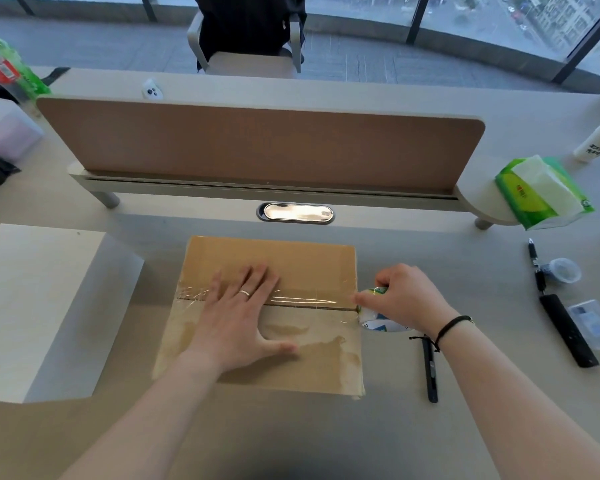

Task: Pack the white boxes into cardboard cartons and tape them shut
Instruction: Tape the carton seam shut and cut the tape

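Note:
A brown cardboard carton [312, 261] lies closed in the middle of the table, its two top flaps meeting in a seam. Clear tape [309, 300] runs along that seam from the left side to the right edge. My left hand [243, 317] presses flat on the carton's top, fingers spread over the seam. My right hand [409, 299] grips a roll of clear tape [374, 318] at the carton's right edge, the strip still joined to the roll. A white box [42, 306] stands to the left of the carton.
A black utility knife [430, 368] lies right of the carton by my right wrist. Further right are a pen [536, 265], a black case [568, 334] and small plastic containers [565, 270]. A tissue pack [541, 192] sits beside the desk divider [257, 143].

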{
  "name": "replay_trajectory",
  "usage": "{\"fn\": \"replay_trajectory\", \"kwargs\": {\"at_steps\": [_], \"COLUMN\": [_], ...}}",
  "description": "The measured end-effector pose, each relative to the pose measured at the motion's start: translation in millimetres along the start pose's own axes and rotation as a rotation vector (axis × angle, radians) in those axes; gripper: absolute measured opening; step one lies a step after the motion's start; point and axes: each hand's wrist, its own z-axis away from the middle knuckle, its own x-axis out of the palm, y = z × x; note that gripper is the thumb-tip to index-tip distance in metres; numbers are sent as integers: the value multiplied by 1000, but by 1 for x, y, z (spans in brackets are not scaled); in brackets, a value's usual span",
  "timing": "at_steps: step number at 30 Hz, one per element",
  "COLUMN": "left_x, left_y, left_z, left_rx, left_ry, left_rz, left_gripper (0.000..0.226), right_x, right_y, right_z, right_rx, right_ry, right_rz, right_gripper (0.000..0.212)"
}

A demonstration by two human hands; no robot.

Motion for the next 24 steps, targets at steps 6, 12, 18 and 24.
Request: {"fn": "replay_trajectory", "kwargs": {"at_steps": [6, 12, 18, 24], "left_x": [1, 3, 4, 7], "left_y": [3, 3, 2, 1], "left_z": [-3, -3, -4, -3], "left_rx": [-16, -4, -3, 12], "left_ry": [2, 12, -2, 5], "left_rz": [25, 55, 39, 53], "left_gripper": [130, 130, 129, 126], "right_x": [-2, -5, 5, 9], "right_y": [1, 24, 17, 16], "right_z": [-1, 5, -2, -5], "right_rx": [-29, 73, 50, 82], "right_ry": [-18, -90, -40, -43], "right_rz": [-18, -377, -233, -193], "right_gripper": [62, 58, 58, 55]}}
